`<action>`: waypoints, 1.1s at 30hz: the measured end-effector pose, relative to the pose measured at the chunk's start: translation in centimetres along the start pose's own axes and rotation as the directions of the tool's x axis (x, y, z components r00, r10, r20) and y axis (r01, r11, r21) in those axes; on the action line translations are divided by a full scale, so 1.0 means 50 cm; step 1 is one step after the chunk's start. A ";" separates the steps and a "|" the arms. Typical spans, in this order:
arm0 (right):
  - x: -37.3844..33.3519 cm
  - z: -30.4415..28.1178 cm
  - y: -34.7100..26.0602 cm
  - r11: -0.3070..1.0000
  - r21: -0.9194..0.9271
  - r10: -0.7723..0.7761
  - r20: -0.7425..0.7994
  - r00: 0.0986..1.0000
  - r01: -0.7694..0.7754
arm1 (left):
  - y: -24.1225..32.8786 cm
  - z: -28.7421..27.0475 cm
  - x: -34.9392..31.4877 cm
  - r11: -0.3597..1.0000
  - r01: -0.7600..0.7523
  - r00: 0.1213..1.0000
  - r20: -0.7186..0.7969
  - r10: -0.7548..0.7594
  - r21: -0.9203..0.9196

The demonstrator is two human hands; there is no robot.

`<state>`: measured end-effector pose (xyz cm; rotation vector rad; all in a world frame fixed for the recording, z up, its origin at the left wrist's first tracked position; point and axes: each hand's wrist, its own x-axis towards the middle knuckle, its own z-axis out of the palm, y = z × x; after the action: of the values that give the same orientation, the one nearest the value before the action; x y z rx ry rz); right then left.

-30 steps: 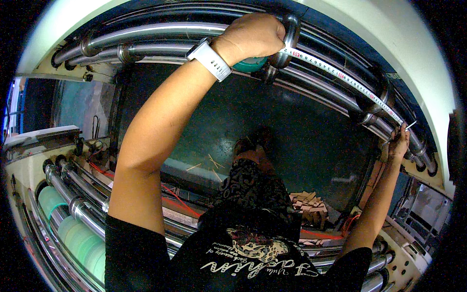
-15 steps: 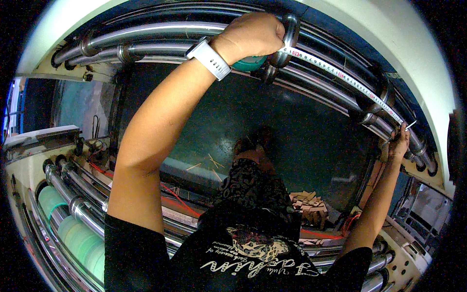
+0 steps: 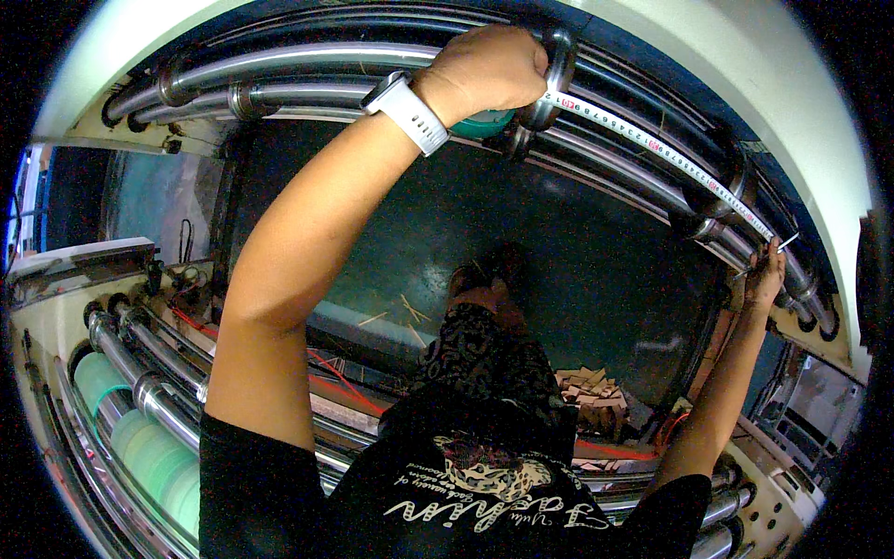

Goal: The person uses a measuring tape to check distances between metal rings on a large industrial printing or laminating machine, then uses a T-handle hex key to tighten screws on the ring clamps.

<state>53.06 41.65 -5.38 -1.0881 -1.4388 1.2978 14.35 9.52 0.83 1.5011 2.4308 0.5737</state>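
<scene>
A white tape measure blade (image 3: 643,137) with black and red marks is stretched along the upper steel shafts. At its left end my left hand (image 3: 489,70) is closed in a fist beside a dark collar (image 3: 557,79), gripping the tape measure; its case is hidden by the fingers. My right hand (image 3: 767,272) pinches the blade's far right end. A thin pale rod (image 3: 789,242) sticks out at those fingertips; its kind is unclear. Just under my left hand shows part of a green ring (image 3: 484,123) on the shafts.
Steel shafts (image 3: 307,59) with dark collars run across a pale machine frame (image 3: 792,74). Behind, at lower left, are more rollers with green rings (image 3: 149,452). Cardboard scraps (image 3: 591,396) lie in a pile, thin strips (image 3: 372,318) lie on the floor, and a red cable (image 3: 345,380) runs nearby.
The view has shifted very slightly. Both hands and the stretched tape stay in place along the shafts.
</scene>
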 end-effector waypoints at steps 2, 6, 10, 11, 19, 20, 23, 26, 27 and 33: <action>0.016 -0.025 0.010 0.997 -0.025 0.072 0.092 0.993 -0.070 | -0.009 0.006 0.005 0.998 -0.022 1.000 0.020 0.020 0.058; 0.006 -0.015 0.010 0.997 -0.068 0.041 -0.068 0.997 -0.046 | -0.018 0.016 0.011 0.998 -0.043 0.998 0.052 0.041 0.035; -0.039 -0.012 0.009 0.986 0.134 -0.086 -0.140 0.986 0.104 | 0.003 -0.001 -0.002 0.998 -0.062 0.998 0.004 0.062 -0.023; -0.061 -0.004 0.019 0.984 0.129 -0.088 -0.226 0.970 0.119 | -0.001 0.006 0.000 0.998 -0.032 0.999 -0.013 0.031 -0.052; -0.228 0.237 0.109 0.728 0.585 0.406 0.051 0.912 -0.357 | 0.019 -0.009 -0.010 0.986 0.068 0.997 0.038 -0.063 -0.154; -0.230 0.260 0.094 0.687 0.638 0.356 0.121 0.927 -0.347 | 0.027 -0.015 -0.018 0.979 0.053 0.999 0.009 -0.052 -0.196; -0.220 0.282 0.093 0.513 0.797 0.357 0.139 0.924 -0.318 | 0.040 -0.010 -0.018 0.967 0.100 0.995 0.029 -0.096 -0.234; -0.220 0.289 0.089 0.509 0.800 0.331 0.160 0.930 -0.318 | 0.035 -0.020 -0.020 0.970 0.084 0.994 0.081 -0.068 -0.227; -0.217 0.287 0.098 0.533 0.786 0.305 0.166 0.938 -0.312 | 0.039 -0.023 -0.021 0.983 0.086 0.995 0.072 -0.075 -0.164; -0.203 0.277 0.127 0.455 0.839 0.258 0.195 0.946 -0.297 | 0.048 -0.018 -0.020 0.950 0.119 0.992 0.077 -0.101 -0.289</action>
<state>42.08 29.19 -13.10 -0.5764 -0.4174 1.9712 16.39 9.43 2.69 1.2369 2.2458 0.8108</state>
